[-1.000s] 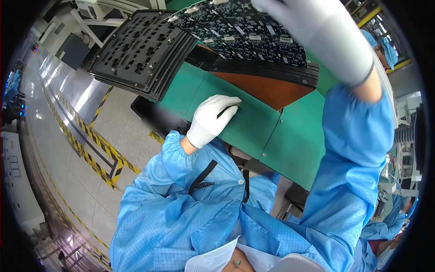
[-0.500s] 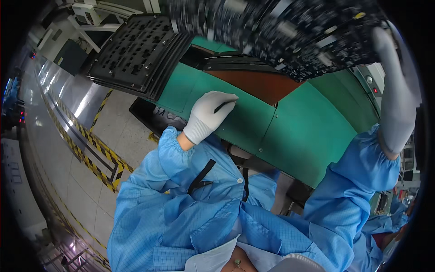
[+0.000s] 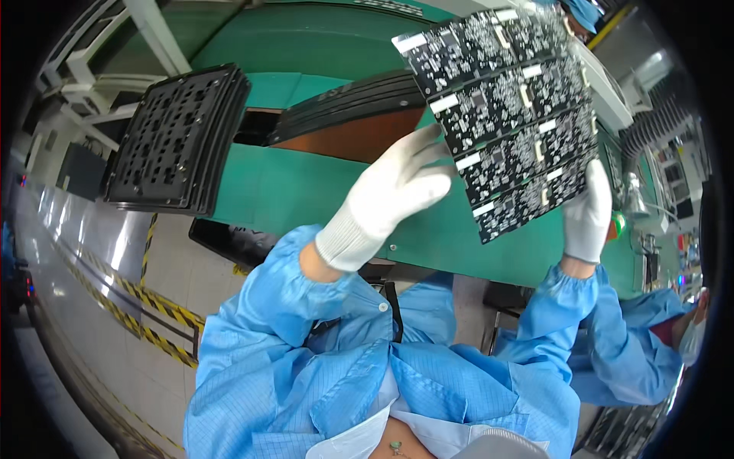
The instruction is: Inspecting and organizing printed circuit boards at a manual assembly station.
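A black circuit board panel (image 3: pixel 508 126), densely covered with small components and white labels, is raised at a tilt above the green bench. My right hand (image 3: pixel 589 210), in a white glove, grips its lower right edge, with part of the fingers hidden behind the board. Beside the panel's left edge is my left hand (image 3: pixel 401 183), also white-gloved, its fingers and thumb apart and slightly blurred. Whether the fingertips touch that edge is hard to see.
At the left of the green bench (image 3: pixel 283 183) stands a stack of black slotted trays (image 3: pixel 168 141). More black trays (image 3: pixel 344 107) lie over a brown surface behind my left hand. A black bin (image 3: pixel 229 239) sits below the bench edge. Another person in blue (image 3: pixel 627 348) is at the right.
The panel has come down and toward me in my right hand, and its blur has gone. My left hand has moved right to its edge, and its fingers have opened from a pinch.
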Available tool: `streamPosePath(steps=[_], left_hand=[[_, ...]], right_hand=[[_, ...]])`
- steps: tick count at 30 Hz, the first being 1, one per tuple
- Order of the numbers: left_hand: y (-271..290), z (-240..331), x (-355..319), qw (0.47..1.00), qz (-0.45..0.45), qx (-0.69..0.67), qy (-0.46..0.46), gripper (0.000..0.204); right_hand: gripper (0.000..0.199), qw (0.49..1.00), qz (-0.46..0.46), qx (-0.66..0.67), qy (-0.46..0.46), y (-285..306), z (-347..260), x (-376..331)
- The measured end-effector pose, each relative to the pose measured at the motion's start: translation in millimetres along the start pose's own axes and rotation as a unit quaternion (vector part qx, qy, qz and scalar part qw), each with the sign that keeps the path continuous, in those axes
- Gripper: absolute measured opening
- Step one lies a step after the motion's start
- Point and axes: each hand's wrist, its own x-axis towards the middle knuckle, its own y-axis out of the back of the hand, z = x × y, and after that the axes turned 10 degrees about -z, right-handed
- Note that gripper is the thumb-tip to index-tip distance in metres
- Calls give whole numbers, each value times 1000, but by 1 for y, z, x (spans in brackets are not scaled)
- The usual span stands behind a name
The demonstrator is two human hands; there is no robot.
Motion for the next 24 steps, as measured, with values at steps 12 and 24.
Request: streamPosePath(steps=[12,24], left_hand=[[-31,-49,87,986,109,123,-26,23],[-41,-53,90,969,54,238,36,23]], right_hand=[[50,910,-101,292,-278,34,4,-33],[23,980,-185,27,72,51,-11,55]])
